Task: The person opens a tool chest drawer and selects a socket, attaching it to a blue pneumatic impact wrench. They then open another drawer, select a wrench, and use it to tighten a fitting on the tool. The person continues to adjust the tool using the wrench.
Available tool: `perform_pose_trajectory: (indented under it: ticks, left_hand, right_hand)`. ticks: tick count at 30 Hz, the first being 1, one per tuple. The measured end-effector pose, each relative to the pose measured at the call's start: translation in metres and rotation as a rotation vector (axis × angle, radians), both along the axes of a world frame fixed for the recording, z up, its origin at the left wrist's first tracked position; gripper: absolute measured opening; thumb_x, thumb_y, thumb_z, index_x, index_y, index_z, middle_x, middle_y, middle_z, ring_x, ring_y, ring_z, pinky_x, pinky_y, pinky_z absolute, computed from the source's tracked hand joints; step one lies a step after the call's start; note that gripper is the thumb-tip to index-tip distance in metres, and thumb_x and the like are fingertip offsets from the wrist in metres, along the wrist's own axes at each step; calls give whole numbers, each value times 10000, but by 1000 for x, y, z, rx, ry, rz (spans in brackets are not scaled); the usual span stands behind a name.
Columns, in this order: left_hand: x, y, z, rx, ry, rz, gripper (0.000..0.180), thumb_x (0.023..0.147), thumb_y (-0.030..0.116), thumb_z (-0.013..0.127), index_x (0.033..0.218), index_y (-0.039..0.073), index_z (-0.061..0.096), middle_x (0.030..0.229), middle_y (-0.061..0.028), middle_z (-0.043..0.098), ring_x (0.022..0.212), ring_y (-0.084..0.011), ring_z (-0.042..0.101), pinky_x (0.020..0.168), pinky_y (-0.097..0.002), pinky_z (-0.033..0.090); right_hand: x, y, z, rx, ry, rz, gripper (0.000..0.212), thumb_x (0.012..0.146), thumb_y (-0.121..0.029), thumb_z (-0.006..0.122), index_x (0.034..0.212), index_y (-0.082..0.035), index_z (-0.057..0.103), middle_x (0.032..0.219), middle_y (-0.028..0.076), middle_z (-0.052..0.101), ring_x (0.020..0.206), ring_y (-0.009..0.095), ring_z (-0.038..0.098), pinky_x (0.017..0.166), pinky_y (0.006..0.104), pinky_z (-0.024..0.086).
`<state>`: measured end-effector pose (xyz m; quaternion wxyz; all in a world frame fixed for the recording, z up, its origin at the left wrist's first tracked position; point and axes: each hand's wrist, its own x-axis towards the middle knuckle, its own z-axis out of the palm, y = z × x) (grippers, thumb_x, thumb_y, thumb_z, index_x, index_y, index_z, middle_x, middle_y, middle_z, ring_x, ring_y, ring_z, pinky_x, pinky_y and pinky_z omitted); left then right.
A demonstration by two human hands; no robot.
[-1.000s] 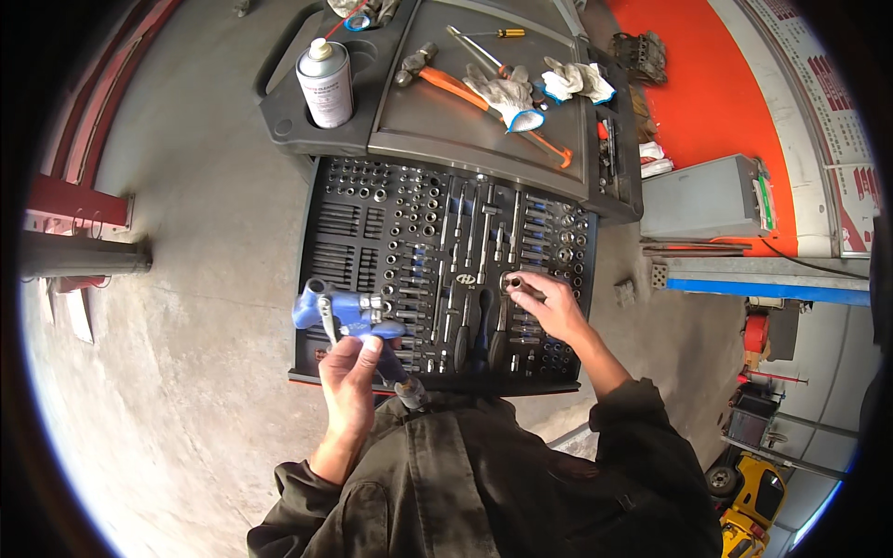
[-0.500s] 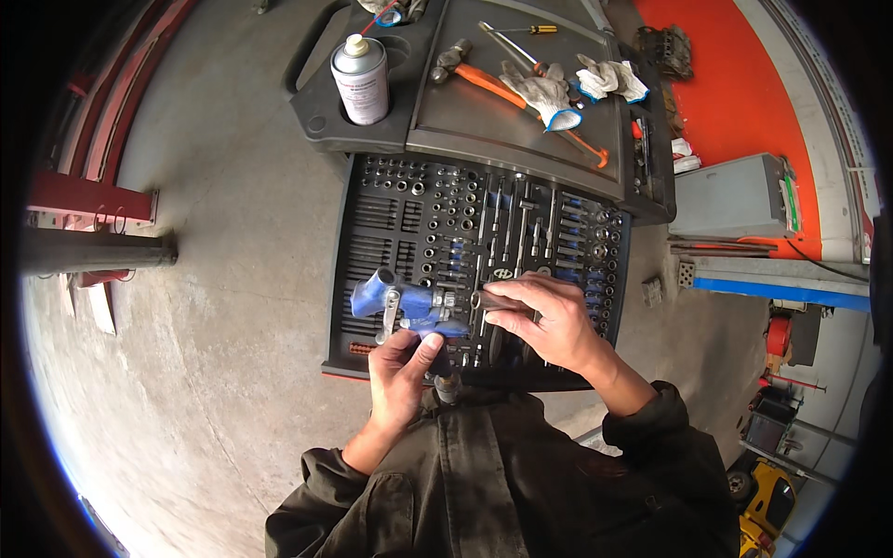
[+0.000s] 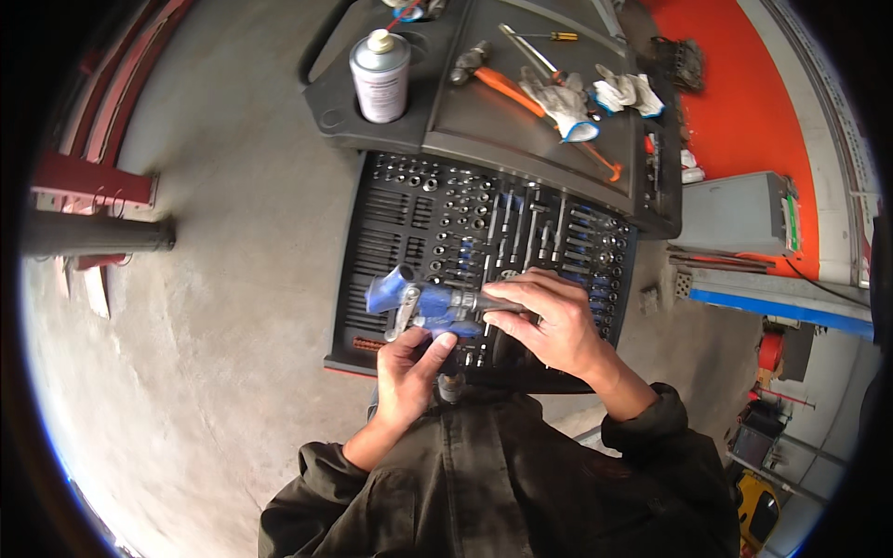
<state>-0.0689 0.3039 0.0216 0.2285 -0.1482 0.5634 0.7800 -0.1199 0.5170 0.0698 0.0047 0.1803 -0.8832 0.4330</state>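
My left hand (image 3: 407, 377) is closed around a blue air tool (image 3: 434, 300) with a silver lever, shaped like a gun. A metal fitting (image 3: 450, 386) sticks out below the grip, close to my jacket. Between the thumb and fingers of my right hand (image 3: 551, 321) is a short dark cylindrical piece (image 3: 484, 302). Its end meets the ringed metal collar of the air tool; whether it is fixed there I cannot tell. Both hands are above an open drawer (image 3: 346, 279) of sockets, bits and ratchets, and partly cover it.
On the tool cart top (image 3: 493, 126) lie a hammer (image 3: 502, 88) with an orange handle, work gloves (image 3: 565, 107) and screwdrivers. A spray can (image 3: 381, 79) stands in the cart's holder. Red lift parts (image 3: 98, 181) are at left; a grey metal box (image 3: 730, 212) is at right.
The dark cylindrical piece in my right hand, apart from the air tool's collar before, now meets it. The air tool has shifted slightly right, and the whole view has tilted a little.
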Motion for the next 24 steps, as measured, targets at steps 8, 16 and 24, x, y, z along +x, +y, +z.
perform_pose_trajectory:
  ticks: [8, 16, 24]
  left_hand:
    - [-2, -7, -18, -72, 24, 50, 257, 1018, 208, 650, 1055, -36, 721, 941, -90, 752, 855, -123, 671, 805, -271, 515]
    - [-2, -3, -25, -44, -13, 73, 245, 1017, 197, 655, 1070, -36, 706, 972, -123, 749, 884, -169, 703, 839, -297, 539]
    - [-1, 4, -20, -45, -35, 47, 211, 1011, 173, 664, 1041, -33, 702, 968, -103, 743, 912, -176, 714, 845, -302, 546]
  right_hand:
    - [56, 128, -118, 245, -332, -426, 260, 844, -93, 758, 1099, -72, 713, 1046, 140, 702, 964, 321, 692, 848, 401, 569]
    - [50, 167, -148, 553, -92, -349, 247, 827, -89, 760, 1068, -88, 702, 1001, 79, 699, 1006, 287, 630, 893, 413, 517]
    - [53, 169, -148, 514, -32, -335, 147, 842, -86, 751, 987, -62, 757, 975, 51, 663, 938, 272, 624, 854, 399, 526]
